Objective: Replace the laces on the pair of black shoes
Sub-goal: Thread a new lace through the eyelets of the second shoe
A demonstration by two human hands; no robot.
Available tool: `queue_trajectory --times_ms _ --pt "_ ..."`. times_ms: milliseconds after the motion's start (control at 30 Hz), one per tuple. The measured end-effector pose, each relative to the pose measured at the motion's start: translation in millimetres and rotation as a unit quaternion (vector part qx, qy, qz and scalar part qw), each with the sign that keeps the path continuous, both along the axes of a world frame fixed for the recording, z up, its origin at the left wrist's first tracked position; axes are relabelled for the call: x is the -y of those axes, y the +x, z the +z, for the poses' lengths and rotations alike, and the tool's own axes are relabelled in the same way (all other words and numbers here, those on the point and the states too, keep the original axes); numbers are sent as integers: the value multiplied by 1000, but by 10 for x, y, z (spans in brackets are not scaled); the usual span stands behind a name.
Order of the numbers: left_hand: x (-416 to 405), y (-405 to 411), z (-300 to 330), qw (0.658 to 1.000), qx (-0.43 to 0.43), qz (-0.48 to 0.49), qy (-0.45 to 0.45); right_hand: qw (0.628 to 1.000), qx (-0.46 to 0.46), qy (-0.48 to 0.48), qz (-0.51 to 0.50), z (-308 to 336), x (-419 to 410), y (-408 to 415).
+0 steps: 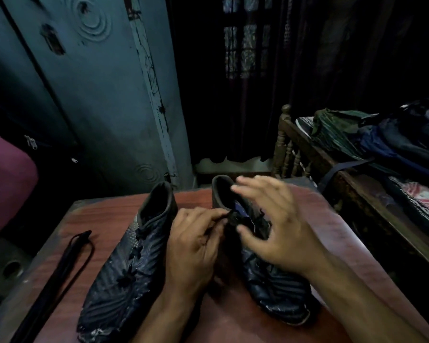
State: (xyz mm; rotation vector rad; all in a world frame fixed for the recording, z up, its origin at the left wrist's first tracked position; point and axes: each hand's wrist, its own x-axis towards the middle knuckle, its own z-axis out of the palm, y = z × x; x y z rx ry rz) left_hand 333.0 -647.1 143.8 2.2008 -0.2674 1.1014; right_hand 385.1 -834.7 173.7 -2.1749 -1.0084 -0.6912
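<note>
Two worn black shoes lie on a reddish wooden table (233, 315), toes toward me. The left shoe (126, 266) is still laced. Over the right shoe (275, 285), my left hand (196, 246) pinches the black lace (230, 215) at the shoe's top eyelets. My right hand (273, 219) hovers above the same shoe's tongue with fingers spread and blurred, holding nothing. A bundle of black laces (60, 276) lies on the table at the left.
A grey-blue metal cupboard (97, 95) stands behind the table at the left. A wooden bed (307, 154) piled with bags and clothes is at the right. A maroon bag (8, 179) sits at the far left.
</note>
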Motion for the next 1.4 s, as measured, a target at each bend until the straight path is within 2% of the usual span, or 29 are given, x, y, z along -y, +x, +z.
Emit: queue_trajectory --times_ms 100,167,233,300,367,433,467,500,533,600,633,700,733,800,900,967,1033,1100,1133,1167,1200,1267,1400 --pt "11 -23 -4 1000 20 -11 10 999 -7 17 31 -22 -85 -64" --pt "-1 -25 7 1000 -4 -8 -5 996 -38 84 9 -2 -46 -53" --pt "-19 -14 11 999 -35 -8 -20 976 -113 184 -16 16 5 -24" --pt "-29 12 -19 997 -70 -19 -24 934 -198 297 -33 40 17 2" --pt "-33 43 -57 996 -90 -20 -21 869 -284 403 -28 67 -14 5" --pt "-54 58 -58 994 -94 -13 -45 813 -339 473 -24 80 -17 30" --pt "-65 60 -46 994 -89 -9 -63 802 -347 486 -26 82 -13 46" --pt "-76 55 -28 994 -81 -5 -79 811 -336 478 -25 68 -7 56" --pt "-76 48 -6 993 -73 -4 -92 844 -301 443 -28 42 12 56" --pt "-36 16 30 993 -63 -22 -97 934 -207 289 -25 17 39 11" --pt "-2 -6 39 993 -58 -37 -92 967 -166 194 -9 3 34 -14" --pt "51 -38 46 994 -47 -50 -86 994 -87 58 18 -21 -19 -38" --pt "60 -41 47 994 -42 -47 -86 998 -53 25 17 -27 -55 -40" --pt "54 -42 47 995 -40 -42 -87 999 -38 23 9 -26 -56 -23" --pt "59 -53 54 993 -47 -50 -92 994 -83 75 17 39 38 15" --pt "61 -39 28 993 -58 -55 -88 974 -159 157 23 83 81 40" --pt "39 -5 -6 993 -71 -45 -80 925 -229 301 25 113 98 86" --pt "12 26 -20 993 -78 -32 -79 841 -304 444 59 164 155 130" --pt "3 34 -19 993 -79 -26 -81 800 -342 487 83 198 185 136" --pt "-8 36 -16 993 -81 -22 -84 774 -372 503 96 223 207 133" --pt "-13 37 -16 993 -82 -21 -86 767 -393 498 99 220 221 131" --pt "-18 33 -33 992 -84 -26 -88 793 -403 447 91 169 227 135" --pt "53 9 -48 988 -79 -64 -117 907 -348 223 75 110 195 85"
